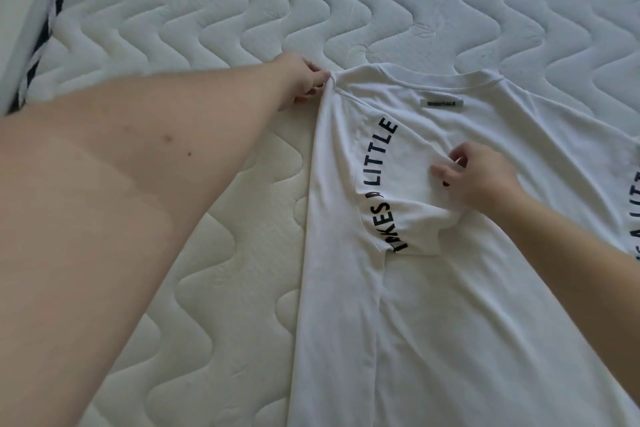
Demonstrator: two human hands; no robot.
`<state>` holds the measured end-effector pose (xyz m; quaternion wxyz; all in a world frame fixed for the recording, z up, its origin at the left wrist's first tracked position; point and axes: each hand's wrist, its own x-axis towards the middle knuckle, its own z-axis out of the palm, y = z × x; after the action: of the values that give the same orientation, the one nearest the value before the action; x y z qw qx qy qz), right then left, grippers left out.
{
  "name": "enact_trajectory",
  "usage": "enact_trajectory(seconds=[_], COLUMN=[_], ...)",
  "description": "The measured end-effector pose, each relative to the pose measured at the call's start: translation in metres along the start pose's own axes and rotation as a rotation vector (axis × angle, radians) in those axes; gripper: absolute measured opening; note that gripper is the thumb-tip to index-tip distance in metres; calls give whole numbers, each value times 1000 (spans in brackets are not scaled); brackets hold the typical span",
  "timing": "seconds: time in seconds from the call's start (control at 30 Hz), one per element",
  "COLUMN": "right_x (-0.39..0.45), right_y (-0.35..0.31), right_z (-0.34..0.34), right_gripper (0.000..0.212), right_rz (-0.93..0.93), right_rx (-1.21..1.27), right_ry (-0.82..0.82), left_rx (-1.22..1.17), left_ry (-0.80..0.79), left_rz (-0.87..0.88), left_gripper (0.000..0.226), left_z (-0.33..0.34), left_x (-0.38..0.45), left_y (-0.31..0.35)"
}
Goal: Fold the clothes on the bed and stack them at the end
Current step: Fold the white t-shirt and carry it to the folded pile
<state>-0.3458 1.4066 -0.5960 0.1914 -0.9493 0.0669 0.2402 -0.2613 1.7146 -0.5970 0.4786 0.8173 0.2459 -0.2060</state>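
Note:
A white T-shirt (pixel 450 288) with black lettering on its sleeves lies flat on the quilted mattress (pixel 242 11), collar away from me. Its left sleeve (pixel 391 191) is folded in over the body. My left hand (pixel 304 83) pinches the shirt's left shoulder corner next to the collar. My right hand (pixel 474 173) pinches the cloth of the folded-in sleeve near the middle of the shirt's upper part. The shirt's right sleeve runs off the right edge of the view.
The mattress spreads out on all sides of the shirt. At the far left runs its edge with a dark-and-white striped trim (pixel 52 31) against a pale wall or bed frame (pixel 20 11).

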Motion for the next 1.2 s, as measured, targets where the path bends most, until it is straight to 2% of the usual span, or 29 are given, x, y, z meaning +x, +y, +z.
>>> enact_trajectory(seconds=[0.3, 0.47, 0.6, 0.7, 0.83, 0.93, 1.0, 1.07, 1.13, 1.2], right_x=[-12, -14, -13, -15, -26, -51, -73, -94, -111, -120], right_y=[26, 37, 43, 47, 52, 53, 53, 49, 42, 32], right_z=[-8, -14, -11, -8, 6, 19, 30, 41, 50, 54], right_gripper=[16, 13, 4, 3, 30, 27, 21, 24, 28, 33], right_rz=[-63, -42, -44, -59, 16, 122, 191, 226, 217, 212], right_rx=[238, 271, 324, 392, 481, 506, 555, 612, 642, 699], right_ry=[116, 90, 57, 181, 325, 414, 377, 254, 167, 132], left_rx=[-121, -195, -5, 110, 170, 316, 415, 444, 388, 285], left_ry=[65, 110, 182, 294, 374, 417, 407, 364, 363, 401], left_rz=[-6, -57, 3, 67, 137, 278, 399, 464, 382, 193], left_gripper=[15, 23, 11, 16, 27, 32, 31, 31, 30, 26], left_z=[7, 13, 19, 25, 30, 29, 31, 34, 36, 35], left_x=[-7, -4, -1, -3, -5, -14, -26, -38, -51, -60], left_y=[6, 11, 8, 5, 1, -4, -12, -22, -36, -47])
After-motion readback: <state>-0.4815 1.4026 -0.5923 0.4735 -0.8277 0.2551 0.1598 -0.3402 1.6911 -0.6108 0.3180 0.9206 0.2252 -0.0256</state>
